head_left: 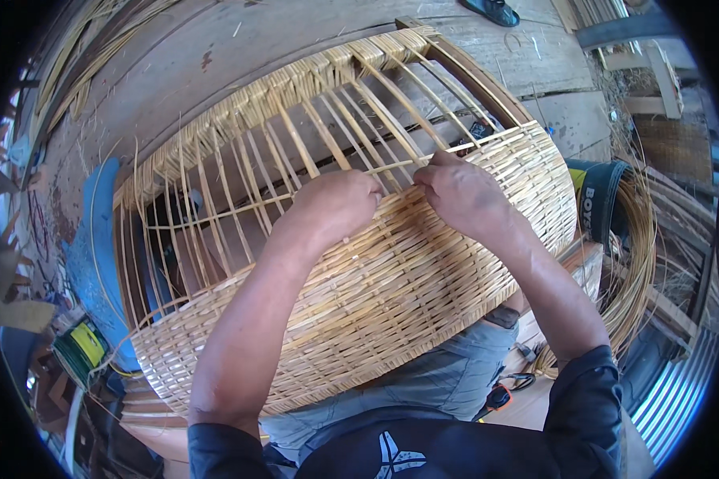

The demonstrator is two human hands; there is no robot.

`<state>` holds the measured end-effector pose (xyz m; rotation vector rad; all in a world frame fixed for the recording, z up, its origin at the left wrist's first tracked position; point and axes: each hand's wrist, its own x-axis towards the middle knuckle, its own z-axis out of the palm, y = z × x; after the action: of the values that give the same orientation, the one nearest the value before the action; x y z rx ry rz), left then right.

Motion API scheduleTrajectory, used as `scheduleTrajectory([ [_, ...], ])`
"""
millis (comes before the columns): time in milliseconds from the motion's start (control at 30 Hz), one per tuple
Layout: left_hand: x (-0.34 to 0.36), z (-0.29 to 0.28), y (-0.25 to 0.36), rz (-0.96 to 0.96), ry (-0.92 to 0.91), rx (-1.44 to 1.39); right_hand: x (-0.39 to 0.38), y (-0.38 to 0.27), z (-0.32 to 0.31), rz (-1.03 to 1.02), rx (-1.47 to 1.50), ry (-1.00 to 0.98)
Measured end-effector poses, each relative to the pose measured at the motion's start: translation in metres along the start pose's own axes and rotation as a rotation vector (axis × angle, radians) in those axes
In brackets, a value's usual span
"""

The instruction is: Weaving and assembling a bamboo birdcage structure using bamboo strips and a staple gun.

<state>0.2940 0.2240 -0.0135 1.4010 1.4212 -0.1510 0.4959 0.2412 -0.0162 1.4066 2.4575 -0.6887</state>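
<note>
Across my lap lies a wide, curved rattan frame, its near part filled by a tight tan weave [351,311]. Bare upright stakes [305,132] run from the weave to a thickly wrapped far rim [256,102]. A thin rattan strip [225,214] passes between the stakes, slanting up toward the right just beyond the woven edge. My left hand [335,206] is closed at that edge with fingers curled inward; what its fingertips grip is hidden. A short way to the right, my right hand [462,191] pinches the strip against a stake.
A blue plastic piece [96,243] stands against the frame's left end. To the right are a dark green bucket [601,194] and a big coil of rattan [644,263]. Long strips [88,60] lie at the far left; a sandal [497,11] rests on the far floorboards.
</note>
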Motion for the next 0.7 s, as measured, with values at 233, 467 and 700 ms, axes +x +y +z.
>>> scheduleTrajectory([
  [233,-0.003,0.000,0.008,0.109,0.183,-0.037,-0.004,-0.009,-0.003,-0.029,0.079,0.073],
  [467,0.032,0.008,-0.004,-0.287,-0.463,-1.076,-0.008,-0.019,0.001,0.084,0.000,0.019],
  [700,0.036,0.025,-0.006,-0.341,-0.471,-1.315,-0.013,-0.019,0.008,0.171,0.148,0.042],
])
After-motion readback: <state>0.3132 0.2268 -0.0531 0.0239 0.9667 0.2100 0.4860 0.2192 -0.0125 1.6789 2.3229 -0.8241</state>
